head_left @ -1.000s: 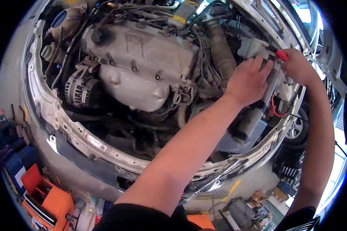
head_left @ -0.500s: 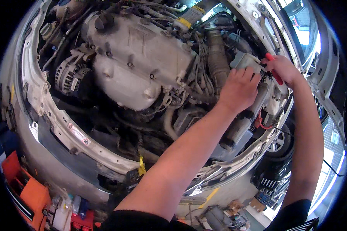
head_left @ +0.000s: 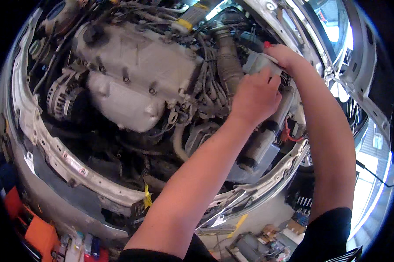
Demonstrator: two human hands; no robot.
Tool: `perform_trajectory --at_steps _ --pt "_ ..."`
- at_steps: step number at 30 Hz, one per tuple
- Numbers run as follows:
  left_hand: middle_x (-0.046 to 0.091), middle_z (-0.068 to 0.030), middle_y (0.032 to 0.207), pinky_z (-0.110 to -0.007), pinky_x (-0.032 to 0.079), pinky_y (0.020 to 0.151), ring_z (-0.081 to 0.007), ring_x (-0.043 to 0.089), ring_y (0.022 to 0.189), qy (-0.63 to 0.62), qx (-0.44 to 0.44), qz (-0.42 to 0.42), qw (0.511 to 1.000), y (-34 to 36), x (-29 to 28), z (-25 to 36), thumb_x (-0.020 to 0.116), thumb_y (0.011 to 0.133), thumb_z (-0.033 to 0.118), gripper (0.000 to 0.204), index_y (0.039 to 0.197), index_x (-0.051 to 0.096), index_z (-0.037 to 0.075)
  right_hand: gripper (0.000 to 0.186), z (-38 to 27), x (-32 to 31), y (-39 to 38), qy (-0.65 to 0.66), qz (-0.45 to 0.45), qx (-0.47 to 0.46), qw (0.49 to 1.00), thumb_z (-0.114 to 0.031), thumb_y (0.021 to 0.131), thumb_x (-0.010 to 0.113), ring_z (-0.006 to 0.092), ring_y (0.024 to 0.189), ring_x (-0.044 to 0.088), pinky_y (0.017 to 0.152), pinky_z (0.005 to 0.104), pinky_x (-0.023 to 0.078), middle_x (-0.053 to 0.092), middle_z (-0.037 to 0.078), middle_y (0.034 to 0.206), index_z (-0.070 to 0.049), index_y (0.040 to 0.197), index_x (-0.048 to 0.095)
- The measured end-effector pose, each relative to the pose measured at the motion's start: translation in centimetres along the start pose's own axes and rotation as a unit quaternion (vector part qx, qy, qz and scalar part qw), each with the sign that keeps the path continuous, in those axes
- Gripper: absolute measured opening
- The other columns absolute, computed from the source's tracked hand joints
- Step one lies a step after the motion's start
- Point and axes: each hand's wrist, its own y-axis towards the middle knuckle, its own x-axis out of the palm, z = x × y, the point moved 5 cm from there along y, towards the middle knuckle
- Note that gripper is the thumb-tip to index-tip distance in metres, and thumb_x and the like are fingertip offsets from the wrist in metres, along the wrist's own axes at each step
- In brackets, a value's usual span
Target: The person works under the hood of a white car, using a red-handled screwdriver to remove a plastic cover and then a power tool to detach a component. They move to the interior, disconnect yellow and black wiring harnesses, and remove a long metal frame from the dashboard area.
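Over to two o'clock in the bay [head_left: 107, 187], with both hands deep in the same corner! First to the left hand [head_left: 256, 96], knuckles up, on the near side of the pale reservoir [head_left: 253, 64], with fingers bent and bunched. Impossible to tell about anything pinched beneath them, with the tips out of sight. Placed there, most likely, to steady something low down or to keep a feel for the spot.

Just beyond, between one and two o'clock, on to the right hand [head_left: 288, 56], with fingers closed around the red tool [head_left: 267, 44]. Only a red end in sight at the far edge of the reservoir, with the rest lost in the fist. Held in a wrapped grip, presumably for firm control in a tight place; forearm bowed out toward three o'clock, probably to stay clear of the other one.

At one o'clock, close by, the hose [head_left: 229, 65], with cables [head_left: 208, 74] beside it. Toward eleven, the broad engine cover [head_left: 135, 56], untouched; at half past nine, the alternator [head_left: 62, 99]. Near three, a red wire [head_left: 286, 134]. Down at seven, a yellow tag [head_left: 147, 196] by the front edge, and at eight, an orange toolbox [head_left: 41, 233], well apart from the hands, perhaps to leave standing room.
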Motion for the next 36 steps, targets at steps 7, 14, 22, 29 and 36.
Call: perform_trajectory --at_steps 7,14,22,29,36 --pt "0.059 -0.0113 0.094 -0.048 0.056 0.068 -0.0357 0.066 0.077 -0.002 -0.001 -0.027 1.0 0.0 0.0 0.0 0.08 0.076 0.021 0.027 0.094 0.062 0.011 0.042 -1.9 1.1 3.9 -0.209 -0.011 0.004 0.978 -0.035 0.096 0.053 0.0414 0.113 0.069 0.096 0.0476 0.055 0.071 0.022 0.122 -0.006 0.117 0.074" --pt "0.058 -0.0121 0.093 -0.048 0.055 0.066 -0.0348 0.067 0.077 0.014 0.008 -0.03 0.999 0.1 0.1 -0.4 0.078 0.077 0.019 0.023 0.093 0.063 0.01 0.05 -3.4 1.1 4.9 -0.151 -0.01 0.064 0.986 -0.04 0.09 0.058 0.0389 0.118 0.068 0.1 0.047 0.053 0.069 0.021 0.13 -0.006 0.121 0.074" --pt "0.058 -0.0128 0.095 -0.048 0.055 0.067 -0.0354 0.067 0.077 0.004 0.005 -0.045 0.999 0.2 0.7 0.1 0.076 0.077 0.017 0.022 0.093 0.063 0.01 0.049 -2.4 1.4 4.9 -0.166 -0.037 0.058 0.984 -0.035 0.086 0.06 0.0375 0.117 0.069 0.099 0.0457 0.053 0.07 0.024 0.127 -0.005 0.121 0.075" --pt "0.06 -0.0129 0.101 -0.049 0.057 0.07 -0.0375 0.067 0.081 0.02 -0.007 -0.054 0.998 0.3 0.5 0.0 0.075 0.078 0.017 0.027 0.102 0.064 0.012 0.055 -3.6 0.2 3.6 -0.024 0.041 0.095 0.994 -0.037 0.081 0.059 0.0355 0.116 0.07 0.097 0.0443 0.053 0.07 0.022 0.129 -0.002 0.12 0.075" --pt "0.059 -0.0135 0.102 -0.048 0.057 0.069 -0.0386 0.067 0.082 0.02 -0.01 -0.07 0.997 0.1 0.9 0.3 0.076 0.078 0.017 0.028 0.103 0.064 0.011 0.053 -2.6 1.2 4.5 -0.007 0.034 0.124 0.992 -0.036 0.081 0.059 0.0342 0.117 0.07 0.096 0.0442 0.053 0.071 0.021 0.128 -0.003 0.118 0.076"
